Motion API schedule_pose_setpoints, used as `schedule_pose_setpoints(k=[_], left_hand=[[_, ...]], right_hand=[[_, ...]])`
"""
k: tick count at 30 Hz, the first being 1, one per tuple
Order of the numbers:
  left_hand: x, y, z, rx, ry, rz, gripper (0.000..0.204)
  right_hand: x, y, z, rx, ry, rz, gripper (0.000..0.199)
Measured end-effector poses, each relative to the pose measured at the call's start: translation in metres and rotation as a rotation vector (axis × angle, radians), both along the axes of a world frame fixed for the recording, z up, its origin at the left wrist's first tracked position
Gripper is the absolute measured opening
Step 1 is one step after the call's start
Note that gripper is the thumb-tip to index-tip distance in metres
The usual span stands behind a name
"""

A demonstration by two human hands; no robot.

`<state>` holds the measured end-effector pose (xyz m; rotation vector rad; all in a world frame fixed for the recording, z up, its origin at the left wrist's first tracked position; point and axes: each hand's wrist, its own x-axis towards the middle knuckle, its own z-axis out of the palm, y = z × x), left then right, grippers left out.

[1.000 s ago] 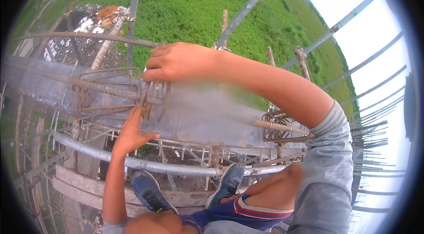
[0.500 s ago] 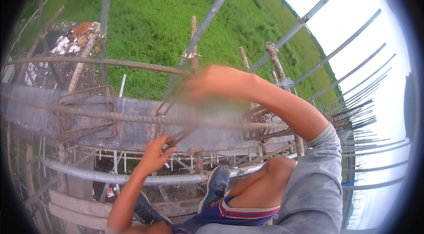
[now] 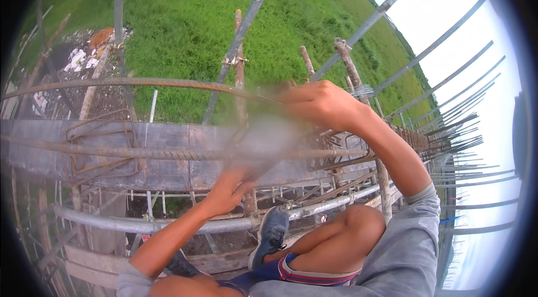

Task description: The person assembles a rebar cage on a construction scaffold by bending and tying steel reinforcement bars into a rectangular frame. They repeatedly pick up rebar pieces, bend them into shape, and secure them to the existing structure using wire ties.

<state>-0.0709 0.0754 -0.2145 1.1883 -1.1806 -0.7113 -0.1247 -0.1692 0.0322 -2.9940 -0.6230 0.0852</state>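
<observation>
Rubble (image 3: 84,58) lies at the upper left of the frame, behind a ribbed upper rebar (image 3: 140,81). Below it, at the left, a bent wire stirrup (image 3: 134,139) stands around the lower rebar (image 3: 162,154), over a grey panel (image 3: 162,171). At lower centre the left hand (image 3: 227,191) is half curled, thumb apart, beside a motion-blurred steel piece (image 3: 262,169) in mid-frame; whether it grips cannot be told. Right of centre, the right hand (image 3: 325,103) bends over, fingers too blurred to tell their hold. More stirrups (image 3: 367,157) cluster below it.
</observation>
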Motion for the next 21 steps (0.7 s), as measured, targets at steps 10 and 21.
schedule_pose_setpoints(k=[10, 21], left_hand=[[-0.036, -0.052, 0.008, 0.072, -0.288, -0.194, 0.045], [-0.008, 0.024, -0.018, 0.388, -0.292, -0.076, 0.079]], right_hand=[[-0.048, -0.034, 0.000, 0.006, 0.071, -0.141, 0.024], [-0.161, -0.088, 0.027, -0.225, 0.182, -0.399, 0.032]])
